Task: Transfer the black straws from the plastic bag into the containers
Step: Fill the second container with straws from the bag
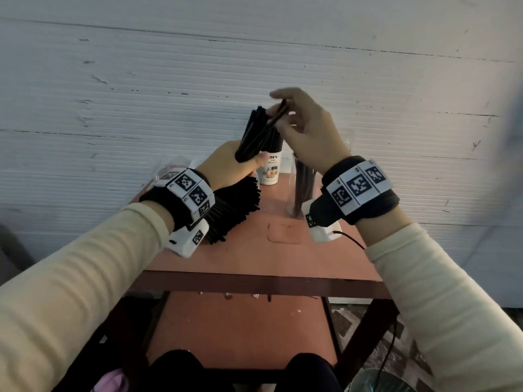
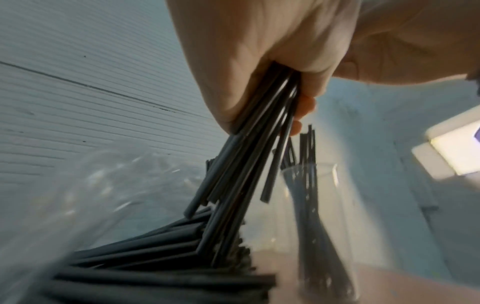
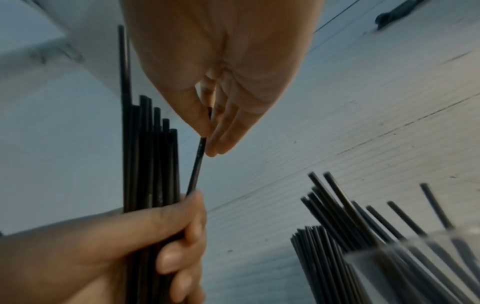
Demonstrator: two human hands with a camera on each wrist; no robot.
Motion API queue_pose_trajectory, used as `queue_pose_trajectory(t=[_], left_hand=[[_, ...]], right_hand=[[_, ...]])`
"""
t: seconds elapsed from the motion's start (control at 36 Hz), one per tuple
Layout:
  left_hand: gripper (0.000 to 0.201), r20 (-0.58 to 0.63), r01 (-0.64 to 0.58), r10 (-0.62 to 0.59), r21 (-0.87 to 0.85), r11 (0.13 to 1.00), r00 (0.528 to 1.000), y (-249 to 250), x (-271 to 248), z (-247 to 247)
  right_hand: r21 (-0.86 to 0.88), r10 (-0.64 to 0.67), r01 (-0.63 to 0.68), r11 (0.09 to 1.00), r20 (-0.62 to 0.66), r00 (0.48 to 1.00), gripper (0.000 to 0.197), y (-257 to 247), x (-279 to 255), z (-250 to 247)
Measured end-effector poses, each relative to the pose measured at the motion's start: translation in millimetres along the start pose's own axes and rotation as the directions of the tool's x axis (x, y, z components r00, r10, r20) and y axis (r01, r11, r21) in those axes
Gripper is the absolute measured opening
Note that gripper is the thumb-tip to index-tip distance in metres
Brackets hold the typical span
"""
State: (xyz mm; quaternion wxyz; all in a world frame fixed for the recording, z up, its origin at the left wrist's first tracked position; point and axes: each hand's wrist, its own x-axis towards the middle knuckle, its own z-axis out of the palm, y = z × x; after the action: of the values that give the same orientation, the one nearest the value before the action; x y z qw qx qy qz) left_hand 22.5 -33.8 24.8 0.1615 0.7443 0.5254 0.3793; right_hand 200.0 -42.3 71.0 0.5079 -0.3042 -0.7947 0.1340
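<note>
My left hand point(image 1: 237, 168) grips an upright bundle of black straws point(image 1: 256, 134) above the table; its fist shows in the right wrist view point(image 3: 166, 236). My right hand point(image 1: 300, 128) pinches the top of a single straw point(image 3: 197, 164) sticking out of that bundle. A heap of black straws point(image 1: 235, 210) lies in a clear plastic bag point(image 2: 103, 185) at the left. A white labelled container point(image 1: 271, 169) stands behind, straws in it. A clear container point(image 1: 304, 188), partly hidden by my right wrist, holds several straws point(image 3: 363, 236).
The small reddish table point(image 1: 268, 256) stands against a white ribbed wall point(image 1: 141, 94). A lower shelf point(image 1: 240, 326) sits under the top, and my knees are at the bottom edge. A cable point(image 1: 353, 239) trails from my right wrist camera.
</note>
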Motion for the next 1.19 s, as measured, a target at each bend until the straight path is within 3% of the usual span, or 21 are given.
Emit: queue_pose_trajectory(t=[0.08, 0.17, 0.22, 0.44, 0.53, 0.64, 0.75, 0.81, 0.94, 1.03, 1.11, 1.19], left_hand=[[0.038, 0.041, -0.013, 0.021, -0.174, 0.985, 0.999, 17.7, 1.0, 2.7], [0.031, 0.132, 0.016, 0.041, -0.409, 0.912, 0.990, 31.8, -0.5, 15.6], [0.030, 0.173, 0.039, 0.049, -0.474, 0.880, 0.984, 37.0, -2.7, 27.9], [0.013, 0.319, 0.168, -0.005, -0.485, 0.858, 0.948, 17.4, -16.6, 79.5], [0.012, 0.319, 0.213, -0.057, -0.478, 0.852, 0.946, 11.3, -16.3, 87.2], [0.012, 0.300, 0.224, -0.077, -0.493, 0.841, 0.951, 7.8, -13.9, 89.7], [0.008, 0.289, 0.230, -0.090, -0.498, 0.836, 0.953, 2.1, -11.8, 92.1], [0.008, 0.288, 0.232, -0.093, -0.495, 0.838, 0.953, 0.2, -10.5, 92.6], [0.007, 0.273, 0.214, -0.078, -0.514, 0.831, 0.959, 3.4, -11.6, 89.9], [0.025, 0.262, 0.225, -0.093, -0.538, 0.813, 0.961, 4.3, -12.1, 87.7], [0.023, 0.291, 0.259, -0.119, -0.509, 0.821, 0.949, 4.1, -14.4, 88.8], [0.062, 0.345, 0.330, -0.184, -0.432, 0.839, 0.920, -6.0, -10.9, 96.8]], right_hand=[[0.064, -0.023, 0.023, 0.998, -0.003, 1.000, 0.050, -14.1, 3.2, -6.2], [0.158, 0.001, -0.003, 0.987, 0.011, 1.000, 0.059, -22.1, 2.8, -10.9], [0.177, 0.009, -0.013, 0.984, 0.028, 1.000, 0.059, -24.4, -1.5, -12.6], [-0.031, 0.006, -0.004, 1.000, 0.090, 0.996, 0.042, 3.4, -25.1, -3.2], [-0.088, -0.016, 0.020, 0.996, 0.044, 0.999, 0.039, 12.0, -25.9, -1.0], [-0.114, -0.056, 0.049, 0.992, -0.060, 0.997, 0.058, 19.6, -23.5, -2.6], [-0.246, -0.034, 0.049, 0.968, 0.065, 0.997, 0.031, 24.7, -22.1, 1.2], [-0.263, -0.038, 0.071, 0.962, 0.126, 0.991, 0.033, 26.9, -23.3, 5.8], [-0.286, -0.039, 0.056, 0.957, 0.065, 0.997, 0.033, 27.1, -24.8, 11.0], [-0.308, -0.030, 0.059, 0.949, 0.099, 0.995, 0.034, 28.0, -25.5, 10.8], [-0.316, -0.002, 0.055, 0.947, 0.165, 0.986, 0.030, 31.4, -27.1, 10.9], [-0.298, -0.015, 0.065, 0.952, 0.168, 0.986, 0.030, 32.6, -28.9, 11.4]])
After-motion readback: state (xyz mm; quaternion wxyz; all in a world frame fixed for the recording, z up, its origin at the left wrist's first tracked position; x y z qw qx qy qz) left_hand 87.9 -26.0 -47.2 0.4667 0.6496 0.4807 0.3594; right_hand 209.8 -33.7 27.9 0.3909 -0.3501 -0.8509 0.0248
